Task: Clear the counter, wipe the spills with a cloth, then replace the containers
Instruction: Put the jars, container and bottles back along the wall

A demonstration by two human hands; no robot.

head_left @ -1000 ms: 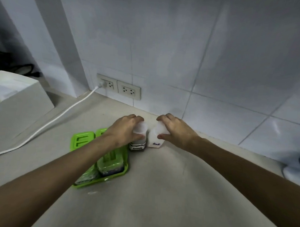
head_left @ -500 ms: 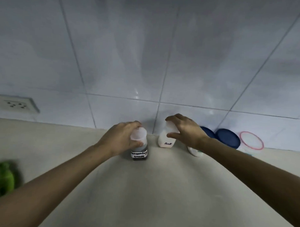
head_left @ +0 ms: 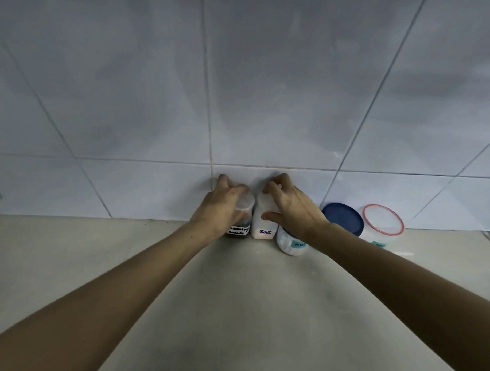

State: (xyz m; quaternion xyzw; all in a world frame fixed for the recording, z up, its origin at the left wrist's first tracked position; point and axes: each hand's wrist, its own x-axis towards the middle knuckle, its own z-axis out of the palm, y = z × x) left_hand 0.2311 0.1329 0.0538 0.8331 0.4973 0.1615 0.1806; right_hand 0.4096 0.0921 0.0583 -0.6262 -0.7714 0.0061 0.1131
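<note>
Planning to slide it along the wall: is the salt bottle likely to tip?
The salt bottle looks tall over a narrow base, so a high push may tip it. It seems nearly full, hence fairly heavy and steadier. The right hand grips it high; pushing lower seems safer.

dark jar (head_left: pixel 241 231) label: partly covered by left hand (head_left: pixel 219 209); wording unreadable.
MSG tub (head_left: pixel 290 243): top hidden under right hand (head_left: pixel 291 212) and wrist.
red-rimmed tub (head_left: pixel 382 227) label: right of right hand, too small to read.
forearms: cut off at lower frame edge.
worktop (head_left: pixel 247 310): cut off at bottom.
</note>
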